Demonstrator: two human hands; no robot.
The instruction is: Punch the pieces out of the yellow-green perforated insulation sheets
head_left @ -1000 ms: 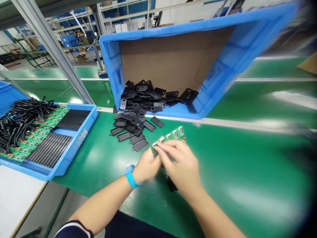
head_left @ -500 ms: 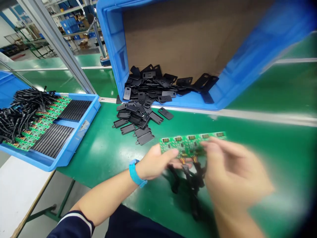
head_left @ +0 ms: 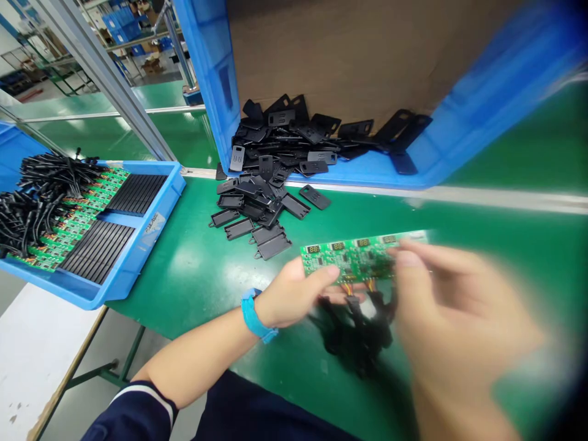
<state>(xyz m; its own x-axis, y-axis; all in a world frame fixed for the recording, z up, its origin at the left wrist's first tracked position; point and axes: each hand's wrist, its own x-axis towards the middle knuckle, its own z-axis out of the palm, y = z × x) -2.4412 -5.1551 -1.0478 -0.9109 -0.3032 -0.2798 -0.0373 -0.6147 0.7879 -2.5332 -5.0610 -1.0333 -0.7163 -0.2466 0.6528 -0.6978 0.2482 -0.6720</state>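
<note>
Both of my hands hold a long green circuit board (head_left: pixel 353 257) just above the green table. My left hand (head_left: pixel 294 294), with a blue wristband, grips the board's left end between thumb and fingers. My right hand (head_left: pixel 454 306) is blurred and pinches the board's right part. Black cables (head_left: pixel 358 331) hang from the board's lower edge onto the table. A pile of black plastic covers (head_left: pixel 261 208) lies on the table beyond my hands, spilling out of a tipped blue crate (head_left: pixel 215 92).
A blue tray (head_left: pixel 133 257) at the left holds black ribbed trays, green boards and a tangle of black cables (head_left: pixel 37 196). A metal frame post (head_left: pixel 105 86) slants up behind it. The green table (head_left: pixel 197 275) ends at its near left edge above a white surface.
The board has been turned from end-on to lying lengthwise between my hands, with its cables now hanging visible. My right hand slid to the board's right end. The view moved closer to the crate.
</note>
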